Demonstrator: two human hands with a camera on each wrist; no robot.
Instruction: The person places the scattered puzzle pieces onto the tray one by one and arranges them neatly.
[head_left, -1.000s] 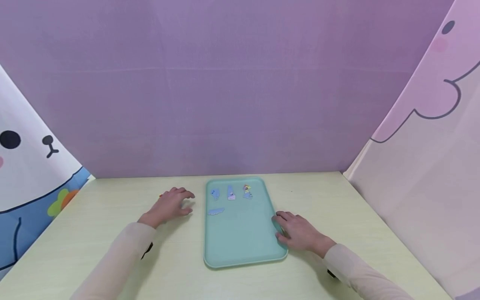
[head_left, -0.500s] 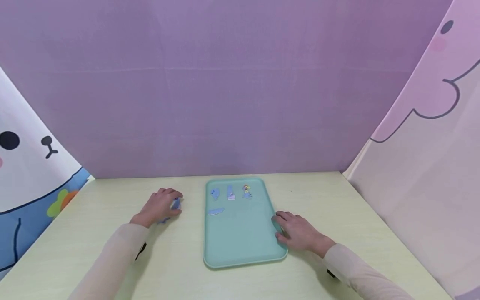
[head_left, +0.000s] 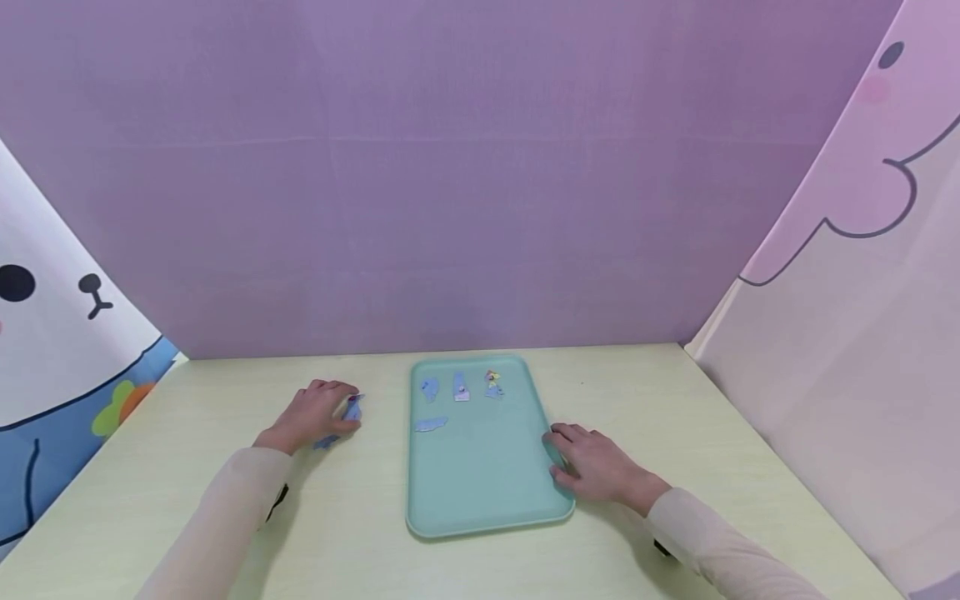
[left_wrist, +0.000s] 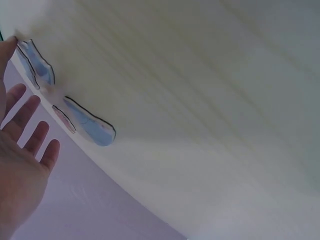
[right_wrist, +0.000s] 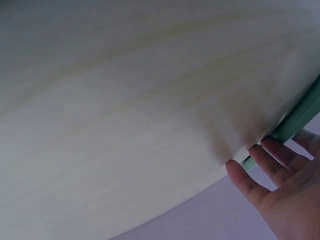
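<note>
Four loose pieces [left_wrist: 91, 124] on the tabletop [head_left: 360, 517], all left of the tray [head_left: 487, 492], and the left grip [head_left: 307, 415] is in among them! Thumb and forefinger straddle one blue piece [head_left: 352, 411]; whether they've pinched it, I cannot tell. It looks thin, flat and stiff, card or board perhaps, so call it light, likely to skate about under a sideways push. Best purchase should be opposite edges of its broad middle, thumb against forefinger; narrow ends could crease if squeezed hard. A flat piece like that gives fingertips little to get under. Across we go, onto the tray itself: one strip [head_left: 431, 423] just inside its left wall, a row [head_left: 461, 388] of three beyond it near the far rim, the rightmost flashing yellow. And at the tray's right rim, the right grip [head_left: 596, 465], fingers relaxed and extended, clenching nothing, simply resting against the edge.
</note>
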